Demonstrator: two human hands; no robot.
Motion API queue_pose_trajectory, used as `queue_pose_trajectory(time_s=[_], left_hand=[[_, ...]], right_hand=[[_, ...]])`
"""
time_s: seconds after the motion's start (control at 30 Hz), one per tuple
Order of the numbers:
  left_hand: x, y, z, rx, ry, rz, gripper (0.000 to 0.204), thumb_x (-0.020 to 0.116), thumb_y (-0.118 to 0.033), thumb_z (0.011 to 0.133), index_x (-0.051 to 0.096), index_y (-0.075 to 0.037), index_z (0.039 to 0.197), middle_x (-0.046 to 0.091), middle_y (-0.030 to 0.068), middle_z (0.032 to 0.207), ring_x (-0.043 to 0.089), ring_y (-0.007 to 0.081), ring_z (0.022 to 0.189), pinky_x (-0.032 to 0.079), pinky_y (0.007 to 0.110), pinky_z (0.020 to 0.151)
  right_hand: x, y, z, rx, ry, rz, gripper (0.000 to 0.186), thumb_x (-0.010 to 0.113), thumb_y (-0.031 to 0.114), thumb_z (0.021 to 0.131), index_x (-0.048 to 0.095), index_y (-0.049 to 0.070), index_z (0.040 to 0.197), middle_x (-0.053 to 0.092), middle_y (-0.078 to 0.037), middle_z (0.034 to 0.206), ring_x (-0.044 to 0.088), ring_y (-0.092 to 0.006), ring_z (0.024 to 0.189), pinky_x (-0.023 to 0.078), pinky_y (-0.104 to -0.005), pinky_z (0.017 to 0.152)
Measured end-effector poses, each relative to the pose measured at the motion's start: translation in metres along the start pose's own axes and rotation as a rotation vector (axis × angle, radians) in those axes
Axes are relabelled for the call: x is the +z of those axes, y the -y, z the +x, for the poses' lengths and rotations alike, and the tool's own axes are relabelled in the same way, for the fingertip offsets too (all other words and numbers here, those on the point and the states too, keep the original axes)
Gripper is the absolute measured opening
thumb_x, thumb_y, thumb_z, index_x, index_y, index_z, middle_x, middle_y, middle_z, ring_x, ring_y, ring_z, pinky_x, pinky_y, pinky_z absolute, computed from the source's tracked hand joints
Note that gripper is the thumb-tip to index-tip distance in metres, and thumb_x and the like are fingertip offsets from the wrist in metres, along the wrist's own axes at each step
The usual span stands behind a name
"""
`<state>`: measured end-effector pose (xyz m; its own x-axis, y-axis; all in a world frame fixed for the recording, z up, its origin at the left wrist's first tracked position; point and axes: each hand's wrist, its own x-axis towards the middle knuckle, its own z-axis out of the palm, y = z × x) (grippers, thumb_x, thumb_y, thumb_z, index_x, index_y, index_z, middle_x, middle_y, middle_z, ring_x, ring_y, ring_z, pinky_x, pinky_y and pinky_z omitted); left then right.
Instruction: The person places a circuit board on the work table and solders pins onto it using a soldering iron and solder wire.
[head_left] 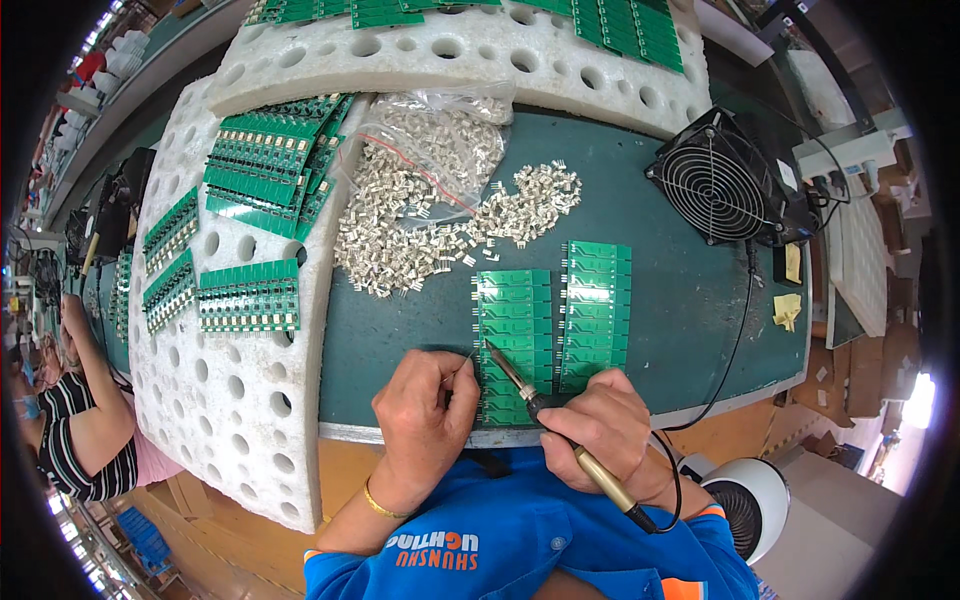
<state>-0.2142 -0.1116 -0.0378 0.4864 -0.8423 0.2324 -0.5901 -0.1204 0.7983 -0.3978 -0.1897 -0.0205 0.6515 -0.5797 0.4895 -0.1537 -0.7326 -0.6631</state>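
My right hand grips a soldering iron with a gold handle and black collar. Its tip meets the left edge of a green circuit board panel lying on the bench. Beside that same edge, my left hand is closed in a pinch on a thin solder wire, whose end is close to the iron's tip. A second green panel lies just right of the first. Small white connectors stick out along the left edges of both panels.
Loose white connectors spill from a clear plastic bag. White foam boards at left and back carry green panels. A black fan stands back right, its cord crossing the bench. Another person works at far left.
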Motion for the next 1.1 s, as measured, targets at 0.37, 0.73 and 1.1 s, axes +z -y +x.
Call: queue_pose_trajectory(time_s=[0.37, 0.73, 1.1], left_hand=[[0.0017, 0.0037, -0.001, 0.0, -0.01, -0.035, 0.012, 0.073, 0.005, 0.083, 0.063, -0.002, 0.082, 0.06, 0.0078, 0.071, 0.055, 0.0148, 0.054, 0.044, 0.029, 0.048], [-0.0013, 0.0016, -0.0015, -0.042, 0.019, -0.03, 0.012, 0.073, 0.004, 0.082, 0.064, -0.003, 0.081, 0.059, 0.0074, 0.069, 0.054, 0.0153, 0.05, 0.043, 0.03, 0.046], [0.0021, 0.0045, -0.0026, -0.035, 0.001, -0.045, 0.012, 0.074, 0.004, 0.082, 0.064, -0.003, 0.082, 0.06, 0.0071, 0.07, 0.054, 0.0147, 0.051, 0.043, 0.03, 0.046]], right_hand=[[0.0007, 0.0003, 0.0013, -0.005, 0.0, -0.008, 0.035, 0.081, 0.004, 0.066, 0.069, 0.006, 0.099, 0.062, -0.002, 0.067, 0.058, -0.0182, 0.054, 0.044, -0.0328, 0.061], [0.0001, 0.0016, -0.0057, -0.03, 0.039, -0.048, 0.035, 0.083, 0.013, 0.071, 0.07, 0.007, 0.103, 0.061, -0.001, 0.07, 0.056, -0.0174, 0.054, 0.043, -0.0325, 0.061], [-0.0011, 0.004, -0.0077, -0.082, 0.093, -0.075, 0.038, 0.084, 0.025, 0.079, 0.068, 0.004, 0.107, 0.061, -0.002, 0.07, 0.057, -0.0175, 0.056, 0.044, -0.0325, 0.063]])
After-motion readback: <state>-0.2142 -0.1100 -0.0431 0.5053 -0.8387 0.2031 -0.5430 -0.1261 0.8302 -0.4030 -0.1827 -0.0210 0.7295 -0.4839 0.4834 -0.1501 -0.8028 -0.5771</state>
